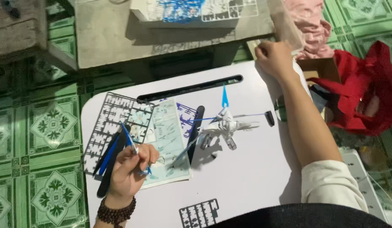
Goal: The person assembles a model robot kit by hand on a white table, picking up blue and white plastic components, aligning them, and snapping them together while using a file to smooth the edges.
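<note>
Left hand (127, 169), beaded bracelet at the wrist, fingers (139, 157) curled shut around a slim blue-handled pair of tweezers or nippers (129, 139), tips angled up and away from the knuckles. Probably gripped pen-style for fine control over small pieces. Directly beneath those fingers, a pale printed instruction sheet (168, 139), and just beyond the fingertips a grey plastic parts frame (116, 122) lying flat, overlapped by a long black tool (109, 162) running back past the wrist. Farther out from the fingertips, toward the middle of the white folding lap table (255, 169), a small white and blue model figure (223, 124) standing with a thin blue blade pointing up, kept well apart from the hand. Another small grey frame (199, 213) near the table's close edge.

Right hand (274, 57) stretched to the far corner, fingers closed into a loose fist at the table's rim; whether anything sits inside, impossible to tell. Red cloth bag (364, 97) and pink fabric (308, 25) just off that edge. Bare white surface between forearm and figure, ample room there; left side crowded.
</note>
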